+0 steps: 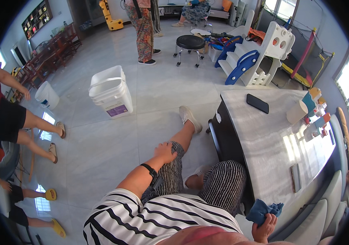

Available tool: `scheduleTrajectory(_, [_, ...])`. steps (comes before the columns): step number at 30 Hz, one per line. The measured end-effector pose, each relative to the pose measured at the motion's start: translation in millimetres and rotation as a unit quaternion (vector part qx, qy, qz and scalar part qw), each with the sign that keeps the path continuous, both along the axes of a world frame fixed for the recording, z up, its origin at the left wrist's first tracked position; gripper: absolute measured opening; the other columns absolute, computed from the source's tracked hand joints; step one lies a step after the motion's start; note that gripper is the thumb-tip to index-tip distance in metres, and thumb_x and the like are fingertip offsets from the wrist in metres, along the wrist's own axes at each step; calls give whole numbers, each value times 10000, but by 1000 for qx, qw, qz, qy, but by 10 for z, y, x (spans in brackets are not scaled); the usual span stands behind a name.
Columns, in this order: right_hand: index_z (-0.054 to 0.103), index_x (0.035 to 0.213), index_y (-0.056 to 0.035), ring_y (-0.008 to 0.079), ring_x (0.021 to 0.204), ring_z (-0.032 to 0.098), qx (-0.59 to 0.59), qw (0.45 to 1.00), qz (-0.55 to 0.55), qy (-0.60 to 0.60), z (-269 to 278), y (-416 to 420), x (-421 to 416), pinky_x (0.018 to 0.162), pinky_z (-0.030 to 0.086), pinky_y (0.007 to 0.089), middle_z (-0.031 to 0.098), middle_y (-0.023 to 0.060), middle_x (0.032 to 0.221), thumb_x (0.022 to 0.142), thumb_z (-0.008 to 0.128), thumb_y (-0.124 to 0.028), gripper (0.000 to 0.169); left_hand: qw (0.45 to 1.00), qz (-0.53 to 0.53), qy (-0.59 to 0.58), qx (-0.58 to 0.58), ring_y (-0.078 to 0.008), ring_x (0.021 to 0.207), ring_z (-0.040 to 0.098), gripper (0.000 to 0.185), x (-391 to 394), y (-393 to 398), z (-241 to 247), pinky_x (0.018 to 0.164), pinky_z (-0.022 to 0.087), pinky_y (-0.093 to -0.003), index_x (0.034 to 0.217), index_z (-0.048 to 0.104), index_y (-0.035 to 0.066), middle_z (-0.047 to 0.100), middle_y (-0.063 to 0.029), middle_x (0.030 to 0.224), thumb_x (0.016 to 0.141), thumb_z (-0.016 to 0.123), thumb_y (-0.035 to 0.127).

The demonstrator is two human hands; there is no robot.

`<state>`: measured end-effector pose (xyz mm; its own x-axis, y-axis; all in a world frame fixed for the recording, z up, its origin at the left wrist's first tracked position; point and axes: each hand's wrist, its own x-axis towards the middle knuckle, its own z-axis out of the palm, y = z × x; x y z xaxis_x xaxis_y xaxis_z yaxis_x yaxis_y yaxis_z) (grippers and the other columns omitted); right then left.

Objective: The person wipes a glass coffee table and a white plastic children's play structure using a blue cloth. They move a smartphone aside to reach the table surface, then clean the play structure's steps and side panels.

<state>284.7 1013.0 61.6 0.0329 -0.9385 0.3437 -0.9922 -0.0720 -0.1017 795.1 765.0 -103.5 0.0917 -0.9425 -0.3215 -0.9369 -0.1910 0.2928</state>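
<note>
My left hand (165, 152) rests palm down on my left knee, holding nothing, with its fingers somewhat spread. A black strap with a small device (155, 180) circles that forearm. In my right hand (265, 228) is a bunched blue cloth (260, 211), held beside the near corner of a low grey-topped table (260, 141). On the tabletop lie a black smartphone (257, 103) and, closer to me, a second phone (296, 178). A pale cup (297, 112) stands near the table's far right, beside several colourful small items (318, 122).
A white square bucket (110, 92) and a round white bucket (47, 95) stand on the tiled floor. Farther off are a black wheeled stool (190, 42) and a children's slide (241, 65). People stand left (7, 119) and ahead (143, 33). Grey cushions (310, 220) lie right.
</note>
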Motion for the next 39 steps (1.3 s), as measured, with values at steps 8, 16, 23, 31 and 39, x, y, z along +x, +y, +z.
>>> scheduleTrajectory(8, [511,1025,-26,459,889,527,35,999,-36,-19,-87,41,-73,801,444,524,517,215,930,662,645,-156,408,1000,-2,-13,-3,-371,1315,474,712,73,30,0,1031,443,-528,1460,460,92,496,-158,1440,906,571,527])
scheduleTrajectory(16, [549,1198,-12,461,1027,565,60,998,15,-23,-58,-980,264,867,478,533,578,251,1138,690,746,-192,573,999,-21,-37,-15,-380,1275,504,720,51,-51,-59,1006,468,-528,1448,468,68,524,-170,1403,898,572,520])
scheduleTrajectory(23, [553,1166,-52,377,1018,624,61,996,65,-18,98,-2286,762,867,510,466,616,163,1084,785,715,-264,465,998,-29,-40,-33,-383,1279,505,702,96,-77,-134,980,496,-517,1441,470,73,513,-167,1425,902,564,513])
scheduleTrajectory(31, [592,1141,-98,350,1037,638,-24,993,96,-60,1,-3320,1282,877,518,448,653,123,1075,791,707,-271,407,997,-47,-57,14,-382,1274,522,746,111,-195,-92,982,493,-522,1479,437,90,512,-189,1426,892,562,532])
scheduleTrajectory(39, [631,1153,-107,332,1061,626,-70,989,109,-65,-41,-3305,1192,881,514,437,650,108,1066,783,705,-263,408,997,-44,-33,56,-403,1207,586,785,153,-381,183,979,503,-506,1500,418,86,562,-228,1362,882,571,546])
